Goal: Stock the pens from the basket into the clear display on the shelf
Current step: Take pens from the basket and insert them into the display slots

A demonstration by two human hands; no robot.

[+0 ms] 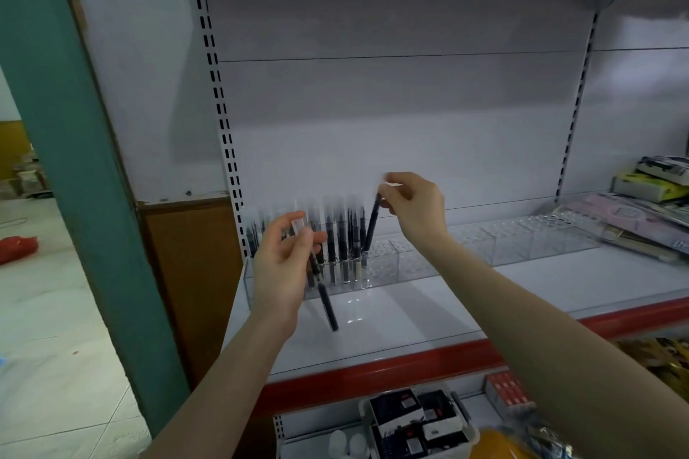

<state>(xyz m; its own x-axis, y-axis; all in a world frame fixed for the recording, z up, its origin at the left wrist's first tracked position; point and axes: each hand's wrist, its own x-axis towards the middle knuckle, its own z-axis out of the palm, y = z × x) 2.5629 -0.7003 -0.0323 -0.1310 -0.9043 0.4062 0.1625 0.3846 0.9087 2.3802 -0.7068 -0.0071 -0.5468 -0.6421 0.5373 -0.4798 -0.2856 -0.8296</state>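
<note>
A long clear display (pixel 499 240) with rows of holes stands along the back of the white shelf (pixel 428 309). Several dark pens with clear caps (pixel 341 235) stand upright in its left end. My right hand (pixel 414 209) pinches the top of one dark pen (pixel 371 231), which leans with its tip in a hole beside the standing pens. My left hand (pixel 283 265) holds another dark pen (pixel 324 294) in front of the display, clear cap up, lower end hanging over the shelf. An orange-yellow basket edge (pixel 499 445) shows at the bottom right.
A green post (pixel 74 145) stands to the left of the shelf unit. Stacked packaged goods (pixel 641 205) lie at the shelf's right end. On the lower shelf sit a white bin of dark boxes (pixel 417 425) and a red box (pixel 509 389).
</note>
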